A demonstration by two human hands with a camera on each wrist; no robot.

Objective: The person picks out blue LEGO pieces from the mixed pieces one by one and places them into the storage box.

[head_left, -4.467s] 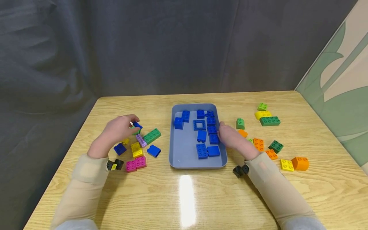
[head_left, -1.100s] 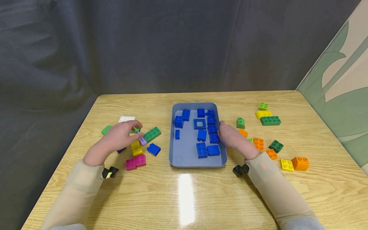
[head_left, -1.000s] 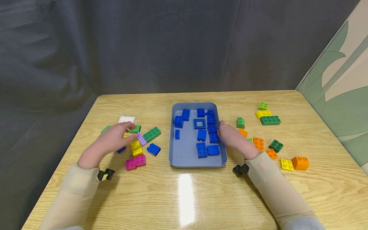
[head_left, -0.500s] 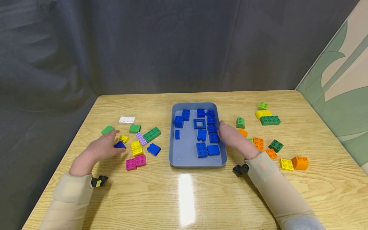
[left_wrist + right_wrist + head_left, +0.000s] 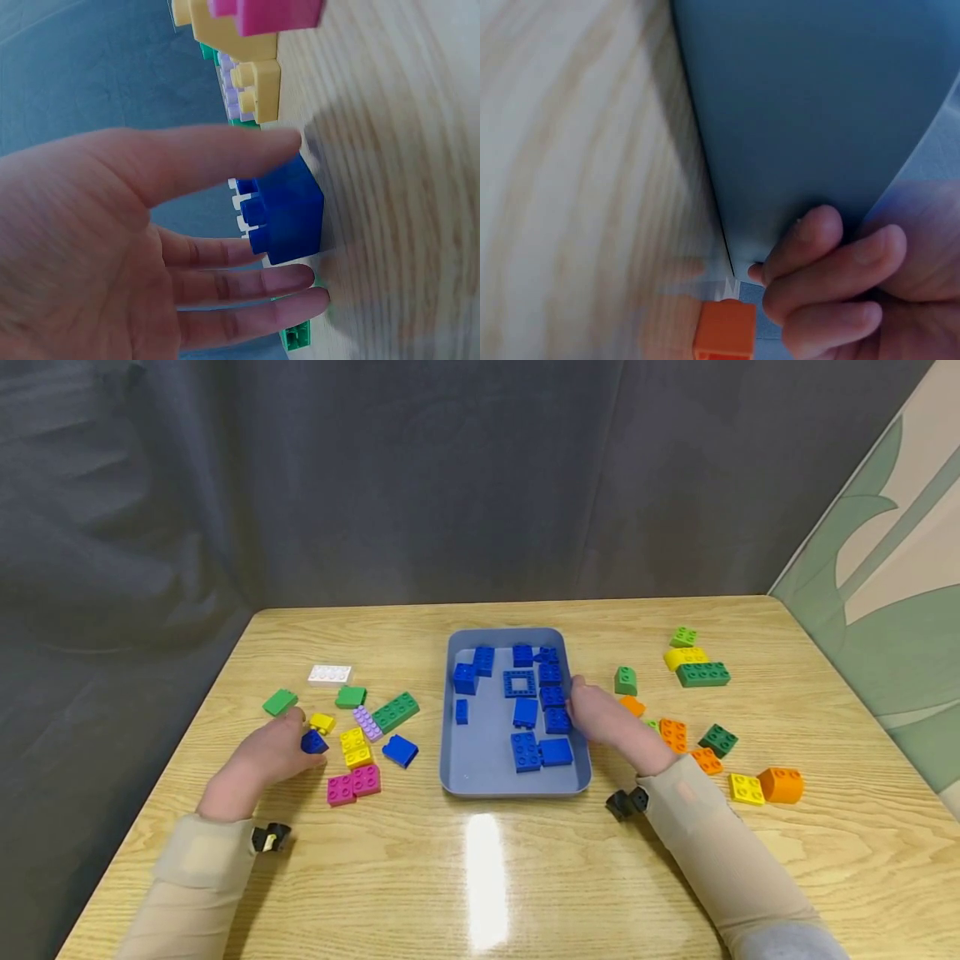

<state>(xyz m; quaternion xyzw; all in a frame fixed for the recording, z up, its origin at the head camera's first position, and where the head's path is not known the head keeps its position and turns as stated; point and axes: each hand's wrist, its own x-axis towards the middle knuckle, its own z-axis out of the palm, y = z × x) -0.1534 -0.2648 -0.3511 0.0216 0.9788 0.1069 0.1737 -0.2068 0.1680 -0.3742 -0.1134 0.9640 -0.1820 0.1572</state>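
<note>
My left hand point(image 5: 273, 749) is low over the left side of the table, thumb and fingers on either side of a small blue building brick point(image 5: 313, 742). In the left wrist view the thumb lies along one side of that blue brick point(image 5: 289, 214), and the index fingertip is hidden behind it. My right hand point(image 5: 603, 714) grips the right rim of a grey-blue tray point(image 5: 480, 781), its fingers curled against the outer wall in the right wrist view. Several blue bricks lie in the tray, most along its right side. Another blue brick point(image 5: 401, 751) rests on the table left of the tray.
Around the left hand lie yellow bricks point(image 5: 356, 748), pink bricks point(image 5: 354, 785), a purple brick point(image 5: 367, 723), green bricks point(image 5: 396, 712) and a white brick point(image 5: 330, 675). Right of the tray sit orange point(image 5: 782, 785), green point(image 5: 703, 674) and yellow bricks point(image 5: 747, 789). A dark curtain point(image 5: 420, 485) hangs behind.
A small blue brick now lies at the tray's left side. My left hand has come back from the green bricks, toward the person, and closed around another blue brick. The right hand stays on the rim.
</note>
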